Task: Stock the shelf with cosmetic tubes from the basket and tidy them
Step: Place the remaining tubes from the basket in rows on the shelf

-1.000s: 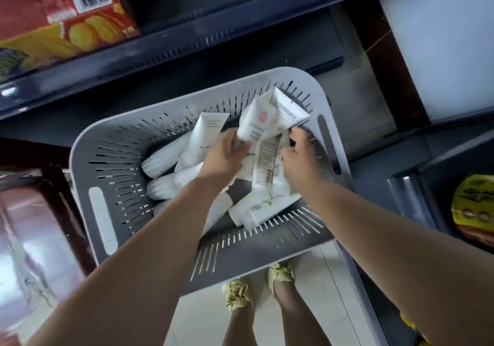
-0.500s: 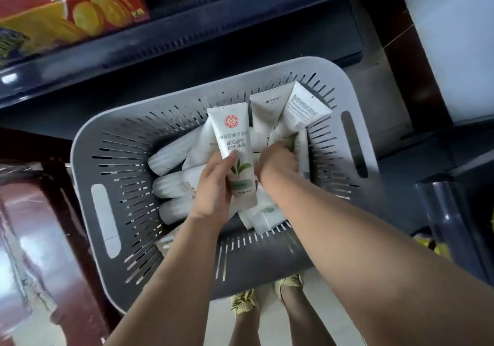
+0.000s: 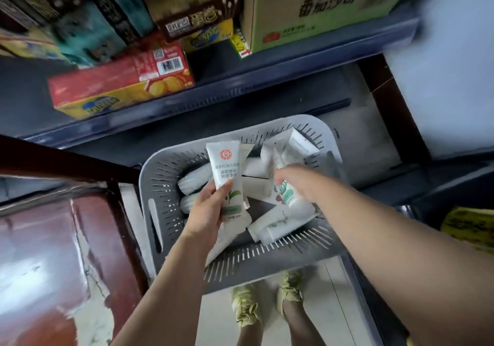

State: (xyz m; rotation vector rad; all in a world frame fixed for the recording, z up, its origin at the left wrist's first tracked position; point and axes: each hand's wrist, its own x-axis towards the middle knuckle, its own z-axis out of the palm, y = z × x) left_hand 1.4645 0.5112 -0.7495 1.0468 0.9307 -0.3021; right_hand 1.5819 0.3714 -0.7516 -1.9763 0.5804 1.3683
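A grey slotted basket (image 3: 149, 185) sits below the dark shelf (image 3: 240, 78), with several white cosmetic tubes (image 3: 278, 228) lying loose inside. My left hand (image 3: 208, 212) grips a white tube with a red round logo and a green leaf (image 3: 227, 169), held upright over the basket's middle. To its right, my right hand (image 3: 302, 182) is closed around a second white tube with green and red print (image 3: 287, 196), its crimped end pointing up. That tube is blurred.
The dark shelf holds a red and yellow snack box (image 3: 120, 86), dark boxes (image 3: 192, 1) and a green and white carton (image 3: 320, 6). A reddish-brown cabinet (image 3: 53, 239) is at the left. A lower shelf edge (image 3: 454, 185) runs at the right. My feet (image 3: 267, 300) stand on pale floor.
The view has tilted up, showing the stocked shelf. My left hand has lifted its tube higher. My right hand has taken up a tube out of the pile.
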